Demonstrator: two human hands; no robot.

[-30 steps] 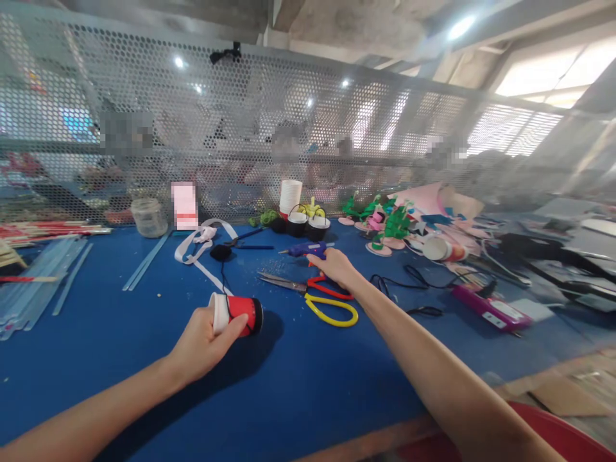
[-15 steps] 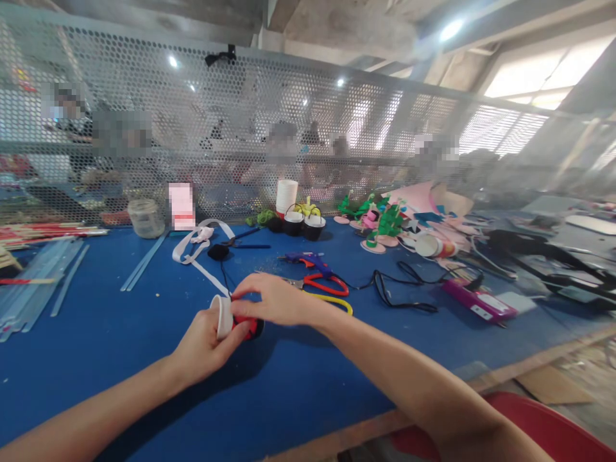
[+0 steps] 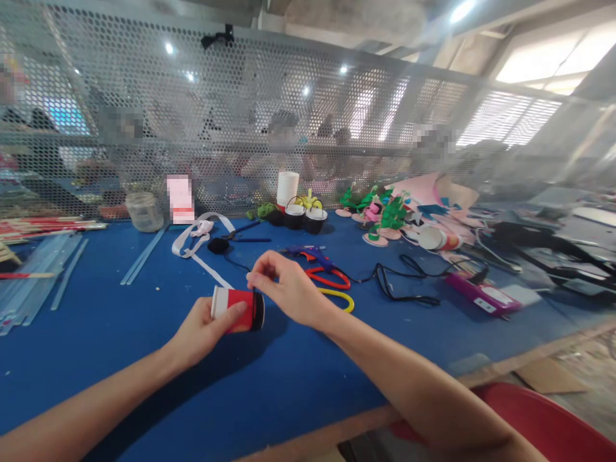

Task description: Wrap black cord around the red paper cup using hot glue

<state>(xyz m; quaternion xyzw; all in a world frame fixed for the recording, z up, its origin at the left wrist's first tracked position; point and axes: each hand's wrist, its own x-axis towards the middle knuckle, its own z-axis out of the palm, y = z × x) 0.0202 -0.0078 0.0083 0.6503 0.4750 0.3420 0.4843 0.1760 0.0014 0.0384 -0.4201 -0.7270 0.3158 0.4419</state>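
A red and white paper cup lies on its side in my left hand, whose fingers and thumb wrap round it. The cup's right end carries a black band. My right hand is closed in a pinch just above that end. Black yarn runs from a small black ball to its fingertips. A white ribbon trails on the table behind the cup. Scissors with red and yellow handles lie partly hidden behind my right wrist.
Black-wrapped small cups with handles and a stack of white cups stand at the back. A blue glue gun, a black cable and a purple box lie to the right. Clear strips are at left.
My right hand has moved off the cup to the right, drawing the black yarn along the cup toward its black end. More of the cup's red side shows.
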